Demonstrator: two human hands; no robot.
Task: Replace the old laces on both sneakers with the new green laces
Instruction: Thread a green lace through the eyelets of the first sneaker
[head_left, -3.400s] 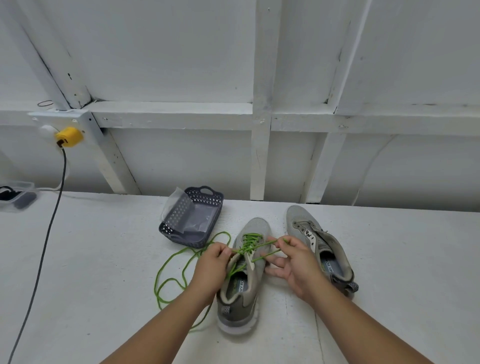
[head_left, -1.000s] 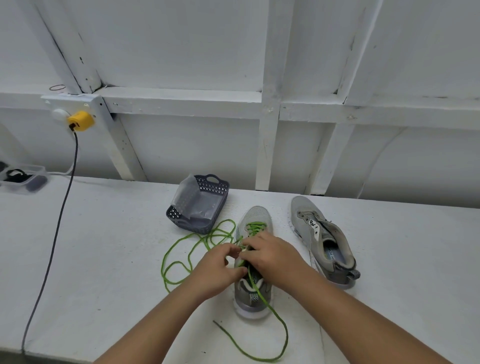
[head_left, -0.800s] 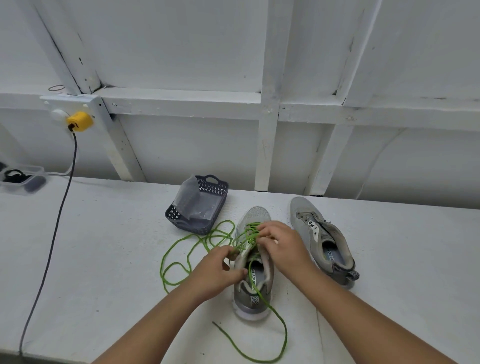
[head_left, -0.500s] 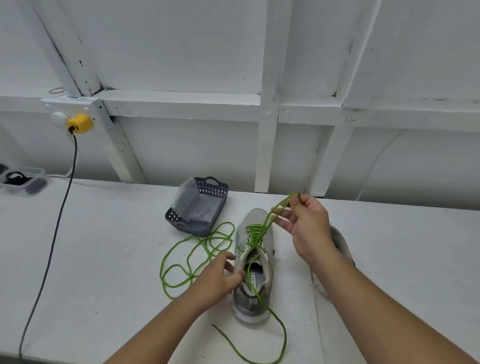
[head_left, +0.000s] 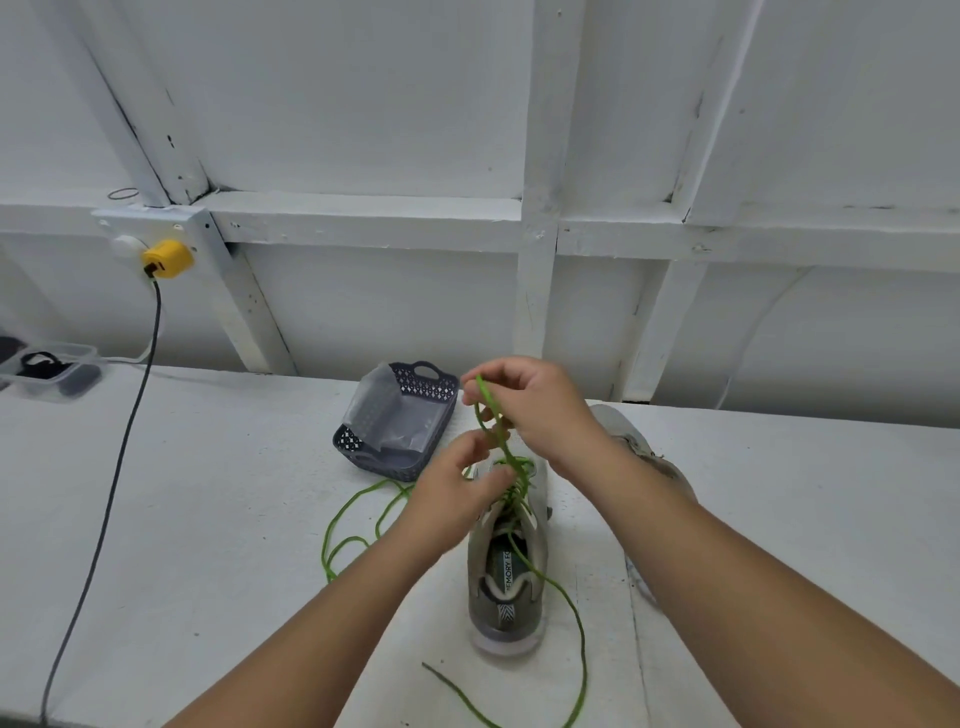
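Lacing the near sneaker, green lace drawn up.

Right hand (head_left: 535, 410) pinched the green lace (head_left: 491, 415), pulled taut and steep above the eyelets; left hand (head_left: 457, 493) just below it, fingers curled at the lace, grip unclear. Grey sneaker (head_left: 506, 561) lay directly beneath both hands, heel toward the person, partly laced. Second sneaker (head_left: 639, 452) sat behind the right forearm, unlaced.

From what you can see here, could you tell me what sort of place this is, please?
Probably a shed or garage workbench: bare white-painted framing on the wall, a white bench top, and a yellow plug in a surface-mounted socket.
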